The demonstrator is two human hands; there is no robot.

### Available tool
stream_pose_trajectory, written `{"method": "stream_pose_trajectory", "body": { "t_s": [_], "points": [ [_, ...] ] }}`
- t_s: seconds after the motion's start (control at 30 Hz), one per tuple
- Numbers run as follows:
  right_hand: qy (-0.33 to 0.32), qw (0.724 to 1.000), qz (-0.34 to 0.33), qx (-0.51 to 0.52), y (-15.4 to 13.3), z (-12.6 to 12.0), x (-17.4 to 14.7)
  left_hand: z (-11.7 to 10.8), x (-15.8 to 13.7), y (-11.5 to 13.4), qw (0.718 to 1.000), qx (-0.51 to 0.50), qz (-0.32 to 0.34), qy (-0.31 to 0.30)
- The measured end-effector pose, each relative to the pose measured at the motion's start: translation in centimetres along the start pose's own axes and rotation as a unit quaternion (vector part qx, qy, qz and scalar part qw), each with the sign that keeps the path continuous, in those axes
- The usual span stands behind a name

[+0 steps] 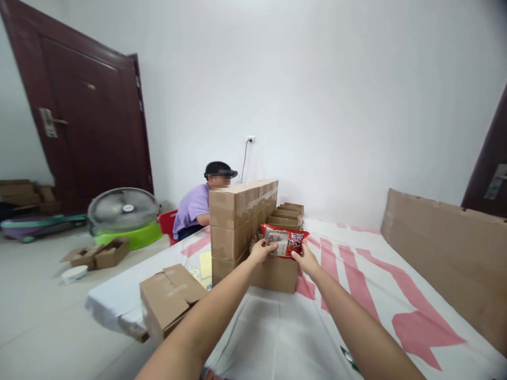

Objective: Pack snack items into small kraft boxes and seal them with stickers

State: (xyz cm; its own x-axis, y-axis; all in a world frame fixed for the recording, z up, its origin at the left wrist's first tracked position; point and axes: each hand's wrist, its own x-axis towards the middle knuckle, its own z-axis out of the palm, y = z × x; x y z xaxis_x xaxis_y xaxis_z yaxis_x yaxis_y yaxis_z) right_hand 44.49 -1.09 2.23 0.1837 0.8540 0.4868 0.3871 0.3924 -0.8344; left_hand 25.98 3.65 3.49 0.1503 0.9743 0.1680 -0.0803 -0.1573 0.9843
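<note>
A red and clear plastic food packet [285, 241] with large printed characters is stretched between my two hands. Its left end is pinched by my left hand [262, 252], thumb on the front face. My right hand [306, 259] grips the lower right corner. Right below the packet stands a cardboard box [275, 274], whose top is partly hidden by the packet and my hands. Behind it a row of open cardboard boxes [289, 211] runs back toward the wall. Immediately left rises a stacked wall of taped cardboard boxes [227, 211].
A co-worker in a purple shirt [192, 205] sits behind the stack. Another carton [172, 295] lies at the table's left edge. A large cardboard sheet [443, 253] stands along the right side. A small dark object [348, 358] lies by my right forearm. A fan [124, 211] is on the floor.
</note>
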Motion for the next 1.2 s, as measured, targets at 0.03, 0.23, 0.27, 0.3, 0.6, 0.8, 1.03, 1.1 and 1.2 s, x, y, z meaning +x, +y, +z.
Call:
{"method": "stream_pose_trajectory", "body": {
  "t_s": [0.03,0.23,0.27,0.3,0.6,0.8,1.03,1.1,1.2],
  "points": [
    [-0.005,1.000,0.002,-0.009,-0.1,0.2,-0.1,-0.1,-0.1,-0.1,1.000,-0.001,0.004,0.002],
    [-0.021,0.999,0.003,-0.042,1.1,0.8,-5.3,-1.8,-3.5,-3.9,0.999,0.030,0.003,0.025],
    [-0.029,0.998,0.002,-0.057,1.8,1.0,-6.5,-2.2,-4.2,-5.0,0.998,0.045,-0.005,0.034],
    [-0.038,0.996,0.003,-0.078,2.5,1.2,-7.8,-2.7,-4.8,-6.0,0.997,0.062,-0.013,0.045],
    [-0.155,0.955,0.066,-0.246,8.4,3.6,-17.3,-3.7,-6.2,-11.6,0.933,0.281,-0.059,0.218],
    [-0.189,0.935,-0.022,-0.299,7.8,3.2,-19.0,-2.5,-8.6,-12.0,0.897,0.379,-0.039,0.226],
    [-0.192,0.926,-0.070,-0.317,9.6,3.3,-18.9,-5.8,-14.3,-4.3,0.890,0.435,0.137,0.016],
    [-0.189,0.925,-0.078,-0.320,9.9,3.3,-19.1,-8.5,-14.9,-0.5,0.854,0.484,0.192,0.000],
    [-0.187,0.925,-0.077,-0.322,9.9,3.4,-19.2,-13.8,-13.7,3.8,0.759,0.640,0.052,0.108]
  ]
}}
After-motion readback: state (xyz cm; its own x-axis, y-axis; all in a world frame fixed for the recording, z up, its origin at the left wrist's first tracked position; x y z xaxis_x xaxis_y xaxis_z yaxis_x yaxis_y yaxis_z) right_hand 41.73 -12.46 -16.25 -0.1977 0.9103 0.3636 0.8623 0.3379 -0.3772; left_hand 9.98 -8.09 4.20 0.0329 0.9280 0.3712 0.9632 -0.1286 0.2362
